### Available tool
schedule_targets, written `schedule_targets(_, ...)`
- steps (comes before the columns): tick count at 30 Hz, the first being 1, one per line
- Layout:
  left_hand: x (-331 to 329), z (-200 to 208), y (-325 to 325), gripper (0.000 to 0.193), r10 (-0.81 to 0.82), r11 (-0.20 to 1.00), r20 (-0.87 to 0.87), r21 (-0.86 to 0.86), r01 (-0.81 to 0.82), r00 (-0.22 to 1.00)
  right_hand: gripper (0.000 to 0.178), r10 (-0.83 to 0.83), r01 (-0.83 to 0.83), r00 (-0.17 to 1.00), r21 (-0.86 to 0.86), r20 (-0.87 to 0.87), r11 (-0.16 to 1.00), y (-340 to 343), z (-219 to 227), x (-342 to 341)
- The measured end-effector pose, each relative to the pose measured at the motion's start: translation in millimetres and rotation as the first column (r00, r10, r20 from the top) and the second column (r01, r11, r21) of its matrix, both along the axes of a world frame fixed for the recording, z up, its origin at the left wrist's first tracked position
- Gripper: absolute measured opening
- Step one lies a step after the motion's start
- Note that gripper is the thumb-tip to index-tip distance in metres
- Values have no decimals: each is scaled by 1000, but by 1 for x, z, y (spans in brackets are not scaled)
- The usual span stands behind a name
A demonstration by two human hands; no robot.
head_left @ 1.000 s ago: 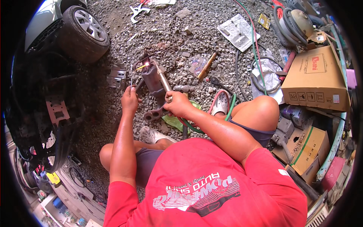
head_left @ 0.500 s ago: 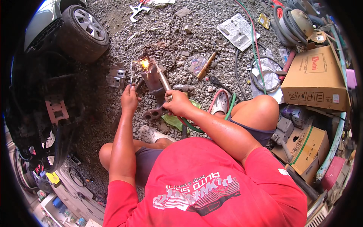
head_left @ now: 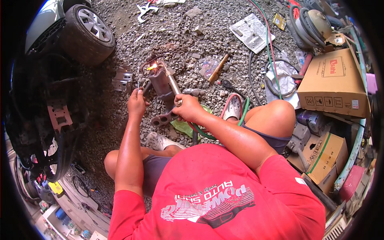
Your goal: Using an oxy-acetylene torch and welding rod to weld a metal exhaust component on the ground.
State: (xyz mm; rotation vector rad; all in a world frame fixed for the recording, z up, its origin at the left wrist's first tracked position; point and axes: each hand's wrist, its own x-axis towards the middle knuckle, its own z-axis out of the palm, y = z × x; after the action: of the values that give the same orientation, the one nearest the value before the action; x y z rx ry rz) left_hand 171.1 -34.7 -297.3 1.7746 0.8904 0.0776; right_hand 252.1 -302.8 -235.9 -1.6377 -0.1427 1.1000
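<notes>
My right hand (head_left: 188, 108) is wrapped round a gas torch (head_left: 173, 84), its bent tip pointing at the top end of a rusty exhaust manifold (head_left: 161, 83). A small bright glow with a yellow flame (head_left: 152, 67) burns at that end. The manifold stands tilted on the gravel, its flange with round ports toward me. My left hand (head_left: 137, 105) pinches a thin metal rod (head_left: 139, 78), which points up beside the glow; I cannot tell whether the rod touches the manifold. Red and green hoses (head_left: 245, 109) run from below my right hand.
A rusty chain (head_left: 168, 51) lies beyond the manifold. To the left are a car wheel (head_left: 93, 30) and dark underbody. A wooden-handled tool (head_left: 219, 69), a hammer (head_left: 298, 76) and a paper sheet (head_left: 252, 34) lie on gravel. Cardboard boxes (head_left: 332, 84) stand at right.
The spray of orange sparks at the manifold's top end has shrunk to a small glow and flame. Both hands, the torch and the rod stay nearly in place.
</notes>
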Motion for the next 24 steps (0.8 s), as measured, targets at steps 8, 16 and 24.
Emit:
schedule_targets(8, 1, 4, -2, 34, 5, 1000, -7, -6, -5, 1000, 23, 1, -1, 1000, -1, -3, 1000, -1, 0, 0)
schedule_targets(16, 1, 7, -3, 33, 8, 1000, -18, -8, -9, 1000, 22, 3, -3, 1000, 1, 5, 1000, -1, -2, -1)
schedule_targets(24, 3, 8, -4, 33, 8, 1000, -28, 10, -8, 1000, 22, -2, 2, 1000, -3, -7, 1000, 0, -4, 0)
